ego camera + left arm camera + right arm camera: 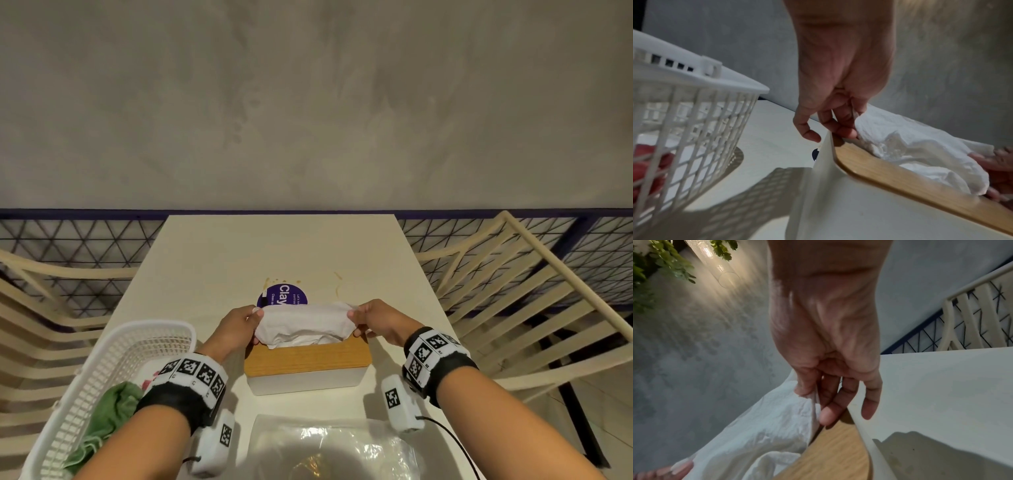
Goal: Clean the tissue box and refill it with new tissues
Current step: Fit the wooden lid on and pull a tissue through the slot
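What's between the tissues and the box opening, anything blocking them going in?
Nothing visible. Both hands, left and right, pinch the ends of the tissues right over the slot in the wooden lid of the tissue box. The lower edge already dips into the slot.

Left hand (239, 325), right hand (378, 320): pinching grip
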`<action>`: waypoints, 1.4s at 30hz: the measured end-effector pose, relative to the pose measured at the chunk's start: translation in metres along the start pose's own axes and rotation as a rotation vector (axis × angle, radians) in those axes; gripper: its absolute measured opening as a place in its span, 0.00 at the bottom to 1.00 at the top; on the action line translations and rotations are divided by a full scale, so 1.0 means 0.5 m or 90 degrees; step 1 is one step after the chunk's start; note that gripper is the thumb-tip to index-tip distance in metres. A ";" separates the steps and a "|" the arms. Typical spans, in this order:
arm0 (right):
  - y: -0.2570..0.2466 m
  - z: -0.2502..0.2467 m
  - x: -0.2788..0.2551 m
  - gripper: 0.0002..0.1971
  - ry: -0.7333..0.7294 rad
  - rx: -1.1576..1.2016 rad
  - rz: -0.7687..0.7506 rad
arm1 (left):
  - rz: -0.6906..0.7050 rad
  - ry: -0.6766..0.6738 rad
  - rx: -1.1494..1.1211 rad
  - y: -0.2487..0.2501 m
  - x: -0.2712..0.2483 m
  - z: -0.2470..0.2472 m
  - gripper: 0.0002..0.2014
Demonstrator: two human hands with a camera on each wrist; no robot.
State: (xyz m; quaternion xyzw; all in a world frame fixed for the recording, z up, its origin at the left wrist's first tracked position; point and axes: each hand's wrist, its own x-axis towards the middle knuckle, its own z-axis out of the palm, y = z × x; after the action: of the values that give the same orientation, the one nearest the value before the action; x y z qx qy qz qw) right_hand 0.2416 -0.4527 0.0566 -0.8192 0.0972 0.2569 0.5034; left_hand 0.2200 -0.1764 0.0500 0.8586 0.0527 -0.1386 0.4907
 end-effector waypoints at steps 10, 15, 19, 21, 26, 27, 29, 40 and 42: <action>-0.004 0.013 -0.015 0.19 -0.081 -0.076 -0.059 | 0.001 -0.149 -0.049 0.012 -0.014 -0.006 0.22; -0.006 0.044 -0.001 0.22 0.025 -0.376 -0.091 | 0.035 -0.038 0.173 0.005 -0.001 0.010 0.19; 0.000 0.051 0.019 0.19 0.053 -0.406 -0.098 | 0.055 -0.028 0.220 0.015 0.004 0.018 0.19; -0.003 0.049 0.023 0.23 0.043 -0.388 -0.097 | 0.068 -0.050 0.233 0.020 0.006 0.020 0.18; -0.005 0.007 0.027 0.15 -0.003 -0.142 -0.100 | 0.084 0.000 0.148 0.008 0.006 0.012 0.11; -0.005 0.000 0.026 0.15 -0.010 -0.114 -0.101 | 0.061 0.019 0.115 0.006 0.007 0.008 0.09; -0.005 -0.008 0.025 0.16 -0.016 -0.101 -0.098 | 0.017 0.032 0.052 0.002 0.010 0.003 0.08; -0.012 -0.021 -0.007 0.19 -0.044 -0.076 -0.094 | -0.031 0.030 -0.040 0.000 0.013 -0.003 0.24; -0.005 -0.023 -0.007 0.20 -0.044 -0.056 -0.092 | -0.028 0.047 -0.035 -0.008 0.015 -0.001 0.22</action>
State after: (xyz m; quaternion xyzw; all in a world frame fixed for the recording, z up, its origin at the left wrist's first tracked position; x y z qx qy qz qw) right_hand 0.2435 -0.4619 0.0643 -0.8361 0.0089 0.2524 0.4871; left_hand 0.2262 -0.1742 0.0450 0.8480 0.0933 -0.1159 0.5086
